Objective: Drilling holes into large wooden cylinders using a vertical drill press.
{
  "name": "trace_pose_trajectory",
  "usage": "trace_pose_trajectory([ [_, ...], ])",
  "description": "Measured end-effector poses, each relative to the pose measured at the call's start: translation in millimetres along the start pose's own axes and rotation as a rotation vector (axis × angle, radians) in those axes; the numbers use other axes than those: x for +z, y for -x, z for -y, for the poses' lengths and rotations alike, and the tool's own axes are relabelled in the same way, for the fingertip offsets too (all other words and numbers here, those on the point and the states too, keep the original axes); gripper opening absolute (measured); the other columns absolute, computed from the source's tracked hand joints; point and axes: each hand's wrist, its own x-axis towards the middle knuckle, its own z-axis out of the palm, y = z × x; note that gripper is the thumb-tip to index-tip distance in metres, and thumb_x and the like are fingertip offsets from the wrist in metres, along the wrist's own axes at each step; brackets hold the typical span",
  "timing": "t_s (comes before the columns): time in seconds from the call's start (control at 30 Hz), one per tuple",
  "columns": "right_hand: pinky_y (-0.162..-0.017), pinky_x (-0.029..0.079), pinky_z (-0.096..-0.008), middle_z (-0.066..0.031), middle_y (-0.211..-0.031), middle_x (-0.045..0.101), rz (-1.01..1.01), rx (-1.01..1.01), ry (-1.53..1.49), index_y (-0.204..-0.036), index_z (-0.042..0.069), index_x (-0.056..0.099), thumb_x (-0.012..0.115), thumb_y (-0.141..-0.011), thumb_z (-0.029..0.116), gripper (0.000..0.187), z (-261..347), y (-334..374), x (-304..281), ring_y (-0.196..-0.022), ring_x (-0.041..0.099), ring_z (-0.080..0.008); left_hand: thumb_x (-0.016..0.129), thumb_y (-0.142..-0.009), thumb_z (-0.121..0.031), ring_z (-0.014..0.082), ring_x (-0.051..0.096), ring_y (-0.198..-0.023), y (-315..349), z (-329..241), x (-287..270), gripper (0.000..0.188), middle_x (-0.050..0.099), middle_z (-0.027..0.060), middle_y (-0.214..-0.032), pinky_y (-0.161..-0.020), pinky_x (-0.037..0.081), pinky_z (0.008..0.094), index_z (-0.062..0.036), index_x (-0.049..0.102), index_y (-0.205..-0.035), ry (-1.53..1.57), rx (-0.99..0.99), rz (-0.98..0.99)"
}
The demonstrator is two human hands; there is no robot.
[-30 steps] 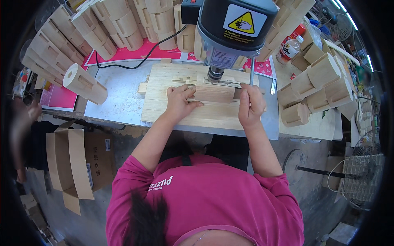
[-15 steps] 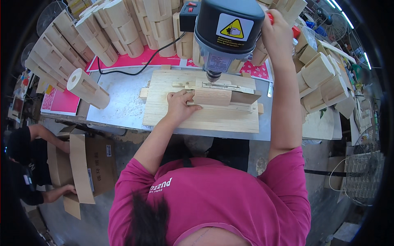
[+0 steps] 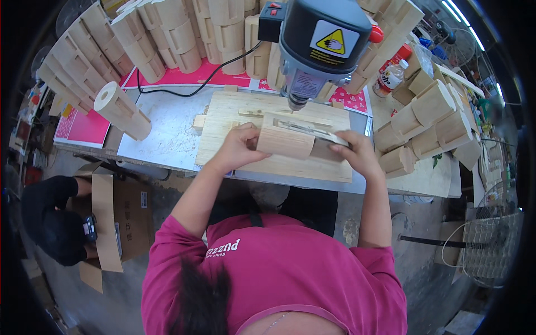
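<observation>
Our right grip (image 3: pixel 357 153) having left the red knob (image 3: pixel 377 34), we are pinching the strip (image 3: pixel 321 134) with it and clasping the wooden block (image 3: pixel 285 141) in our left grip (image 3: pixel 239 148), freeing both from the drill (image 3: pixel 321 47) beyond.

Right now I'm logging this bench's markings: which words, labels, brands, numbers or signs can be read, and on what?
Wording isn't copied here.
Drill: yellow triangular hand-warning sign; print below too blurred.
Pink shirt: white lettering.
Carton: dark characters; label too small.
Bottle: red label, white lettering.

White strip lights (image 3: pixel 473 32) glow beyond a worktable (image 3: pixel 427 177) above grey floor (image 3: pixel 430 273)
</observation>
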Motion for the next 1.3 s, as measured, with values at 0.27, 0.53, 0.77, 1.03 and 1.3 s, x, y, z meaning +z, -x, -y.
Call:
trace_pose_trajectory([
  [0.27,-0.060,0.042,-0.0243,-0.0003,-0.076,0.061,0.230,0.471,-0.574,-0.089,-0.004,0.064,0.070,-0.077,0.018,0.026,12.2,64.0,22.5,-0.071,0.051,-0.0063,0.073,-0.068,-0.018,0.0042,0.044,-0.050,60.7,-52.9,-108.9,0.021,0.054,-0.0014,-0.059,-0.046,0.032,0.0208,-0.0001,0.063,-0.070,0.337,-0.377,-0.363],
  [0.53,-0.057,0.042,-0.0269,-0.0079,-0.070,0.060,0.133,0.104,-0.125,-0.088,-0.003,0.065,0.072,-0.069,0.011,0.024,66.3,62.8,5.4,-0.060,0.054,-0.0179,0.072,-0.073,-0.026,0.0050,0.045,-0.047,65.5,-76.1,-94.8,0.029,0.055,0.0025,-0.056,-0.043,0.032,0.0205,-0.0015,0.059,-0.062,0.359,-0.640,-0.462],
  [0.77,-0.065,0.041,-0.0278,-0.0058,-0.078,0.058,-0.107,-0.092,-0.156,-0.087,0.001,0.067,0.075,-0.063,0.006,0.026,77.8,55.5,-11.6,-0.077,0.052,-0.0178,0.072,-0.072,-0.027,0.0041,0.042,-0.045,59.2,-73.3,-63.9,0.032,0.053,0.0014,-0.053,-0.041,0.030,0.0202,-0.0018,0.058,-0.058,0.370,-0.638,-0.361],
  [1.03,-0.066,0.039,-0.0265,-0.0024,-0.079,0.055,-0.094,-0.050,-0.243,-0.089,0.003,0.068,0.074,-0.065,0.005,0.025,45.3,54.5,-4.6,-0.078,0.050,-0.0151,0.073,-0.072,-0.029,0.0053,0.045,-0.047,48.8,-60.0,-43.9,0.034,0.055,0.0025,-0.057,-0.043,0.032,0.0202,0.0008,0.060,-0.064,0.428,-0.670,-0.285],
  [1.3,-0.069,0.040,-0.0246,-0.0034,-0.084,0.057,-0.052,0.024,-0.295,-0.090,0.000,0.067,0.073,-0.067,0.005,0.025,41.4,58.2,-3.9,-0.080,0.052,-0.0139,0.070,-0.076,-0.027,0.0048,0.044,-0.047,45.2,-54.1,-27.0,0.030,0.055,0.0016,-0.057,-0.042,0.031,0.0202,-0.0005,0.060,-0.066,0.625,-0.634,-0.350],
])
